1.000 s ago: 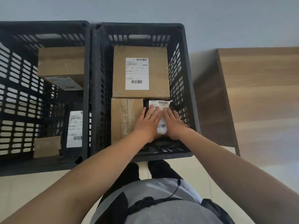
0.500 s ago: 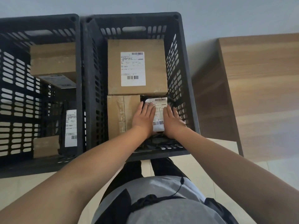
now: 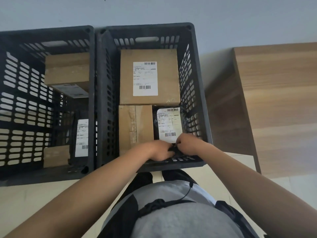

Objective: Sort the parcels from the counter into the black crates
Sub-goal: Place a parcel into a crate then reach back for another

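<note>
Two black crates (image 3: 96,100); four cardboard boxes (image 3: 148,76); two black bagged parcels (image 3: 169,124)

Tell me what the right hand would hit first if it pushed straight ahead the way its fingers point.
The right hand points up-left at the near edge of the black mailer bag, so it would probably meet that bag first, then the left hand; depth is unclear.

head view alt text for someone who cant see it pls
Both hands, left hand and right hand, pinch the near edge of a black labelled parcel in the right black crate, beside two cardboard boxes. A left crate holds more parcels.
</note>
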